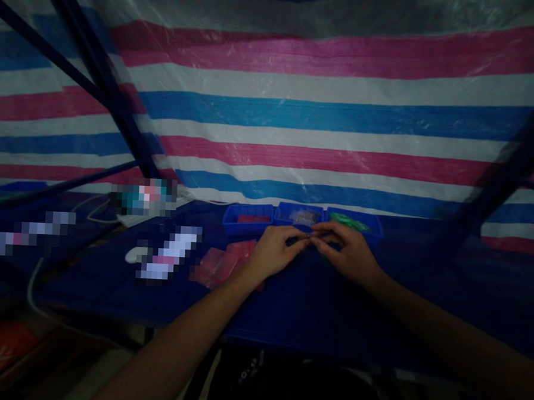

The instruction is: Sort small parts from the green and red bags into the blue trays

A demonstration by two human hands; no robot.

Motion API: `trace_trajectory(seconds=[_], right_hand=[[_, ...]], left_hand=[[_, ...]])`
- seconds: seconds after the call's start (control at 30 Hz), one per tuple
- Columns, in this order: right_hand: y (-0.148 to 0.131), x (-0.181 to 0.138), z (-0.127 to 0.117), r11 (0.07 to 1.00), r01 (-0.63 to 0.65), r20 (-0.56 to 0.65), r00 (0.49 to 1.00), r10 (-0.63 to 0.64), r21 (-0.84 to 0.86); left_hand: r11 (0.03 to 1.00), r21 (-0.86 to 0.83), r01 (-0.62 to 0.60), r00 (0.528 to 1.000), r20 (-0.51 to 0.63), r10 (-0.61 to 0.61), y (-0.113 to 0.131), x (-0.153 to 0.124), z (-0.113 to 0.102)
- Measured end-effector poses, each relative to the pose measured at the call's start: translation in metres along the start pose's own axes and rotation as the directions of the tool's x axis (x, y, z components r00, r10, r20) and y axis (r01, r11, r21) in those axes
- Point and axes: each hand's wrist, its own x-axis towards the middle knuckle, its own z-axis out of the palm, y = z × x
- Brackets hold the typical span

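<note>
My left hand (273, 250) and my right hand (347, 252) meet fingertip to fingertip over a dark blue table (333, 311). Both pinch a tiny object (308, 237) between them; it is too small and dim to name. Just behind the hands stand three small blue trays: the left tray (247, 220) holds something red, the middle tray (300, 215) holds clear bits, the right tray (359, 223) holds something green. A pile of small pink bags (221, 264) lies on the table by my left wrist.
A striped pink, white and blue tarp (299, 106) hangs close behind the table. Dark poles (99, 72) slant across the left. A white cable (34, 283) and a small white round object (133, 255) lie at the left. The scene is dim.
</note>
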Motion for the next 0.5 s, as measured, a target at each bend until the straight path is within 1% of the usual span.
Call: trace_trajectory(seconds=[0.07, 0.13, 0.27, 0.33, 0.5], right_hand=[[0.0024, 0.0007, 0.0002, 0.999, -0.040, 0.007, 0.999, 0.040, 0.012], [0.0043, 0.0017, 0.0002, 0.994, -0.095, -0.001, 0.995, 0.095, 0.051], [0.0051, 0.0033, 0.0011, 0.957, -0.187, 0.002, 0.981, 0.192, 0.223], [0.0044, 0.0036, 0.0022, 0.937, -0.197, -0.026, 0.977, 0.213, 0.289], [0.0032, 0.0044, 0.0058, 0.914, -0.197, -0.090, 0.966, 0.243, 0.356]], left_hand=[[1.000, -0.012, 0.015, 1.000, 0.009, -0.014, 0.0003, -0.0002, -0.0002], [1.000, -0.019, 0.020, 1.000, -0.009, -0.020, 0.0006, -0.0002, -0.0001], [0.998, -0.049, 0.034, 0.998, -0.056, -0.037, 0.0013, 0.0005, 0.0000], [0.996, -0.075, 0.038, 0.997, -0.066, -0.043, 0.0009, 0.0012, 0.0002], [0.993, -0.108, 0.053, 0.997, -0.042, -0.057, -0.0031, 0.0025, 0.0021]])
